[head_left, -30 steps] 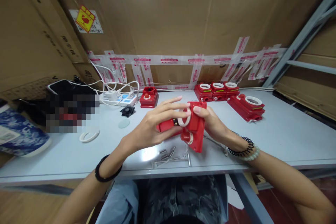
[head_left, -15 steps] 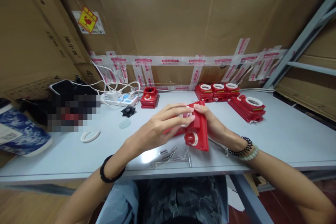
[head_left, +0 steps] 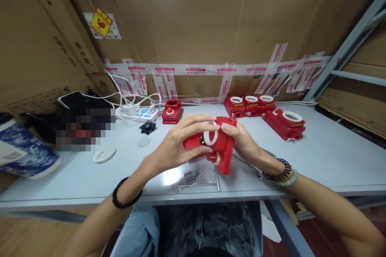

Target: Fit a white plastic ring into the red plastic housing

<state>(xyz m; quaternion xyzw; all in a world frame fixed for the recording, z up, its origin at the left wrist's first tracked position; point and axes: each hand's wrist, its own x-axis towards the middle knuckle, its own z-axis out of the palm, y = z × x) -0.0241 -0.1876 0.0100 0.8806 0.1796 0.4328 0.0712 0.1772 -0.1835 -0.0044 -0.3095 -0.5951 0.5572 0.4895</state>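
My right hand [head_left: 243, 138] grips a red alarm-box cover [head_left: 226, 153] by its upper right edge, tilted up above the table. A small red dome in a pale collar sticks out low on the cover. My left hand [head_left: 176, 136] curls its thumb and fingers around a white ring [head_left: 210, 138], which lies against the cover's face. Behind the left fingers a second red housing part [head_left: 192, 141] shows, with a small black piece beside the ring. Below the hands lie several metal screws or pins [head_left: 193, 177] and a T-shaped hex wrench [head_left: 217, 184].
Several finished-looking red boxes [head_left: 283, 126] with white rings stand at the back right. Another red box [head_left: 171, 112] stands by a white power strip [head_left: 137, 113] with cables. Leftward lie a black part [head_left: 147, 127], a clear disc [head_left: 144, 141], a white ring [head_left: 104, 155] and a blue-white cup [head_left: 28, 150].
The cover has turned slightly and tipped in my hands. My left fingers have opened wider around the white ring, so the ring and the black piece now show plainly.
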